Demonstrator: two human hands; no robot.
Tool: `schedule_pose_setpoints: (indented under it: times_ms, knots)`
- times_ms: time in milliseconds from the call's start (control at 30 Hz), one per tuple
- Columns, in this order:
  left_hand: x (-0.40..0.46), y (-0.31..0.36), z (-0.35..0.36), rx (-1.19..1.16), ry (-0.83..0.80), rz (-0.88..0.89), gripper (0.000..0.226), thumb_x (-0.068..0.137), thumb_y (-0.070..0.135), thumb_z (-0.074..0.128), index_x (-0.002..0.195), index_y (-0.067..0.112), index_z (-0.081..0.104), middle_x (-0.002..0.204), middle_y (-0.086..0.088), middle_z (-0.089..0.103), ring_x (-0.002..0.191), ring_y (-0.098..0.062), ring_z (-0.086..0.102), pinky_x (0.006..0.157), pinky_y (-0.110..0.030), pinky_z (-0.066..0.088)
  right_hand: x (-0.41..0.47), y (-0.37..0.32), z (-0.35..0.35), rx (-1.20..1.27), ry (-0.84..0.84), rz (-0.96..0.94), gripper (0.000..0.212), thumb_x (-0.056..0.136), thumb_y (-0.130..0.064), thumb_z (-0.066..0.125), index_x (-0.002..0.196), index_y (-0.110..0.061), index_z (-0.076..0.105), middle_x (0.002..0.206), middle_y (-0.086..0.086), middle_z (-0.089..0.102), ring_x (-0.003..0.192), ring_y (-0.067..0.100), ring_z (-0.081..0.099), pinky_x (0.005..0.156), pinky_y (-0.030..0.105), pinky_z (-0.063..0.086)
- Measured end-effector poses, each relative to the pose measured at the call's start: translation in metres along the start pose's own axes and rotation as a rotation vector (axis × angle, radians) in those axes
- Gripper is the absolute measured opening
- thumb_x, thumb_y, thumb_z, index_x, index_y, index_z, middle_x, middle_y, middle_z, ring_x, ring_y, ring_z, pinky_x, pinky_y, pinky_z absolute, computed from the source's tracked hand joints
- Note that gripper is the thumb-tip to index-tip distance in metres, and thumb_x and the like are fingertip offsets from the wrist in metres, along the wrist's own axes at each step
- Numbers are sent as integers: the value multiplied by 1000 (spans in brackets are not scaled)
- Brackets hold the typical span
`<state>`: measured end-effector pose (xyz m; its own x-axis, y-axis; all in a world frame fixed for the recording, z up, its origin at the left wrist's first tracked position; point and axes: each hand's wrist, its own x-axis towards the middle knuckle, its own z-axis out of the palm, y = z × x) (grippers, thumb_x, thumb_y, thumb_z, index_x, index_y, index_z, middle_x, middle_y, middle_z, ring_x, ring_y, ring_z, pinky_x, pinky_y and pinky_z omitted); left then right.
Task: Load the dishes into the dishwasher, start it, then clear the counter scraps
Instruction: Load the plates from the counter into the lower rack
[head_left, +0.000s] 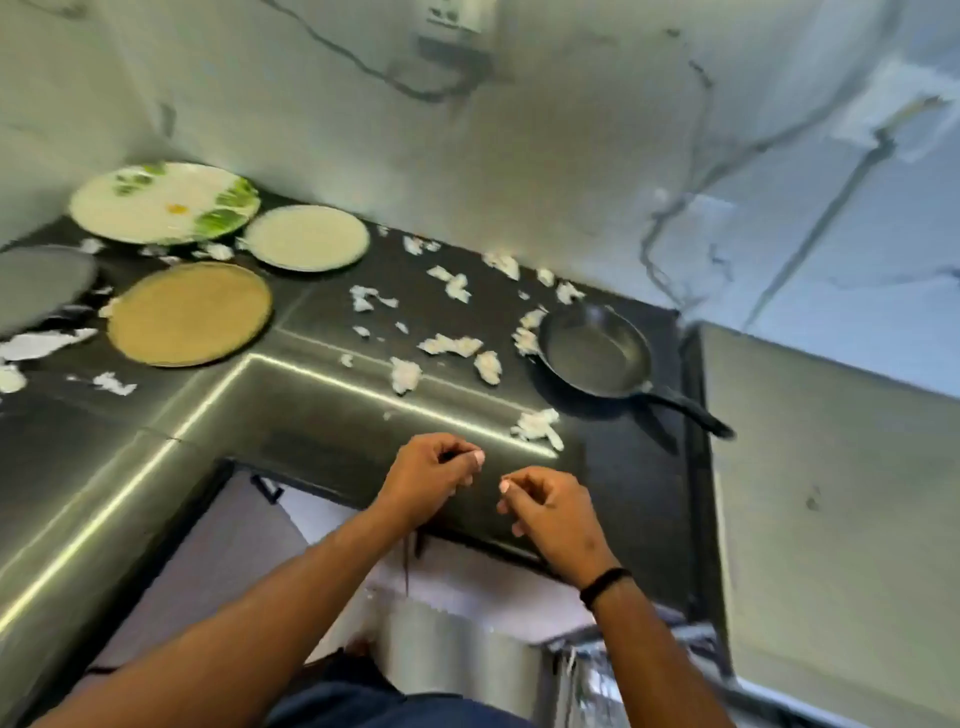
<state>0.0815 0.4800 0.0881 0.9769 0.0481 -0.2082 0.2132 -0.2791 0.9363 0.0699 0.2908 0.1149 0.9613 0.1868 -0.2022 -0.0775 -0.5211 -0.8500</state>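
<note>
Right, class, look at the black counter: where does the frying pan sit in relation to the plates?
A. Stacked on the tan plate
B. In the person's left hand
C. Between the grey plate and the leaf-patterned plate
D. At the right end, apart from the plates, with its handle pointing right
D: the frying pan lies at the counter's right end, handle towards the right edge, with white scraps between it and the tan plate.

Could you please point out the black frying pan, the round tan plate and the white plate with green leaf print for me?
Black frying pan (597, 353): head view, bare inside of the pan.
Round tan plate (189, 313): head view, plate's centre.
White plate with green leaf print (156, 205): head view, white middle.
</note>
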Motion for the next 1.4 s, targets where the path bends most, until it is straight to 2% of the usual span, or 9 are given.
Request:
schedule_pose_setpoints:
  times_ms: [133, 333, 500, 567, 700, 933, 1200, 1300, 1400]
  knots:
    - [38, -18, -93, -55, 227, -35, 14, 88, 32, 73, 78, 23, 76, 69, -4, 73, 71, -27, 71, 66, -43, 57, 66, -50, 58, -66, -163, -95, 12, 93, -21, 67, 84, -26, 72, 73, -4, 73, 62, 5, 65, 66, 29, 58]
    - [65, -58, -201, -143, 516, -152, 15, 91, 24, 71, 77, 19, 76, 70, -3, 74, 73, -30, 72, 64, -38, 58, 142, -106, 140, -128, -248, -196, 5, 91, -23, 70, 94, -24, 74, 81, -14, 70, 75, -8, 63, 68, 8, 44]
    - [75, -93, -260, -296, 706, -337, 14, 94, 22, 66, 83, 17, 75, 80, -4, 76, 74, -22, 73, 63, -31, 57, 182, -139, 194, -221, -334, -216, 20, 89, -30, 71, 108, -25, 71, 93, -10, 71, 86, 4, 66, 83, 24, 52]
    - [80, -101, -275, -418, 768, -424, 15, 96, 21, 65, 89, 11, 73, 84, -10, 76, 71, -20, 71, 60, -29, 56, 197, -149, 213, -320, -409, -271, 34, 90, -32, 69, 123, -23, 65, 112, -6, 67, 105, 10, 63, 94, 24, 48]
    - [87, -107, -292, -636, 811, -530, 22, 98, 23, 65, 95, 2, 68, 81, -17, 75, 70, -28, 76, 62, -35, 61, 229, -168, 251, -620, -504, -464, 64, 92, -39, 63, 150, -21, 40, 163, -2, 25, 148, 20, 27, 119, 32, 26]
    - [102, -99, -303, -638, 929, -638, 46, 94, 38, 70, 74, -4, 67, 64, -15, 72, 60, -28, 74, 66, -42, 64, 260, -185, 293, -863, -644, -588, 91, 94, -32, 62, 160, -21, 0, 166, -2, -19, 153, 29, 10, 122, 40, 23]
    - [103, -97, -306, -576, 911, -667, 35, 92, 25, 66, 76, -6, 67, 61, -14, 72, 57, -27, 74, 59, -38, 62, 258, -176, 299, -1032, -694, -585, 74, 100, -33, 50, 160, -16, 9, 168, 3, -3, 152, 39, -4, 124, 47, 12]
    - [100, -96, -306, -575, 888, -649, 34, 93, 23, 64, 76, -6, 67, 62, -15, 72, 58, -28, 74, 60, -38, 63, 259, -178, 300, -1074, -635, -654, 56, 98, -20, 52, 150, -11, 32, 160, 12, 21, 144, 42, 24, 116, 47, 32]
    - [95, -96, -304, -574, 865, -601, 33, 96, 22, 59, 80, -7, 66, 63, -16, 72, 59, -30, 74, 53, -33, 60, 258, -194, 298, -1208, -560, -785, 28, 92, -1, 54, 120, -6, 53, 128, 14, 44, 105, 39, 58, 81, 45, 50]
